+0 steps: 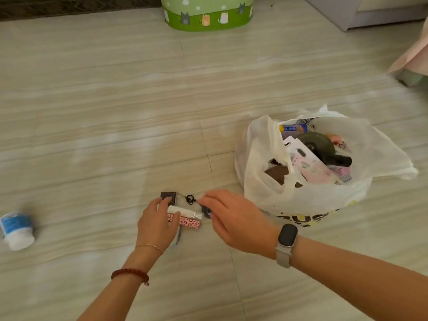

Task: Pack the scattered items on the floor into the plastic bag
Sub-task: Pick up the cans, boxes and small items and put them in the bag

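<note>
A white plastic bag (261, 172) stands open on the floor at the right, holding several packed items. Left of it lies a small pile: a dark square tag (168, 196) on a black clasp (190, 199), a white tube (183, 211) and a pink leopard-print box (188, 222). My left hand (157, 224) grips the pile, thumb across the white tube and fingertips on the dark tag. My right hand (234, 218) pinches a small dark object (205, 210) beside the clasp. A white bottle with a blue label (16, 229) lies on its side far left.
A green round bin with cat pictures (207, 13) stands at the back. A grey cabinet base (361, 15) is at the back right, and pink fabric (414, 54) hangs at the right edge. The floor is pale tile.
</note>
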### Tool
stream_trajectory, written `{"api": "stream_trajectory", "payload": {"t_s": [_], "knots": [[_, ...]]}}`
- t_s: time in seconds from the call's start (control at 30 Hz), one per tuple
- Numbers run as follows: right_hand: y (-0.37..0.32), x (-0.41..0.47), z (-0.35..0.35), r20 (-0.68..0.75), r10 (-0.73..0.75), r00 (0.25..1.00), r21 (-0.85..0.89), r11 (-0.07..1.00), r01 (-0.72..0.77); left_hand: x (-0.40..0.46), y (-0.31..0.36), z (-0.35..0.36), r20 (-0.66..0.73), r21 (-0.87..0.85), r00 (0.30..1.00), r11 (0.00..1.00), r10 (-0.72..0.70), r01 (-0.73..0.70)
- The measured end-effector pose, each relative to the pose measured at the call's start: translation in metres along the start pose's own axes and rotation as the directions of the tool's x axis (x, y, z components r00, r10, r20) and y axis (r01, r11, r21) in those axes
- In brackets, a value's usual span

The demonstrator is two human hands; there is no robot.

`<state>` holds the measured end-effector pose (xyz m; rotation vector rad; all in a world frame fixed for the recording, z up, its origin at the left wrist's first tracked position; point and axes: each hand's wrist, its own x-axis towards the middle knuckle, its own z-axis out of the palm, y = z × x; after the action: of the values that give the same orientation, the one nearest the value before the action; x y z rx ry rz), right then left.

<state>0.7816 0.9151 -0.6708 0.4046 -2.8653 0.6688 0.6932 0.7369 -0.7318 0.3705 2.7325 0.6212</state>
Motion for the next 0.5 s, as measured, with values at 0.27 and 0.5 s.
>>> {"api": "stream_trajectory", "payload": {"t_s": [0.27, 0.5], "knots": [[0.006, 0.028, 0.107, 0.377, 0.389, 0.841, -0.198, 0.920, -0.337, -0.024, -0.059, 0.034, 0.141, 0.042, 0.978, 0.988, -0.151, 0.146], [0.002, 0.039, 0.131, 0.410, 0.510, 0.756, -0.184, 0.858, -0.479, -0.012, -0.061, 0.043, 0.097, -0.048, 0.990, 0.993, -0.106, 0.111]]}}
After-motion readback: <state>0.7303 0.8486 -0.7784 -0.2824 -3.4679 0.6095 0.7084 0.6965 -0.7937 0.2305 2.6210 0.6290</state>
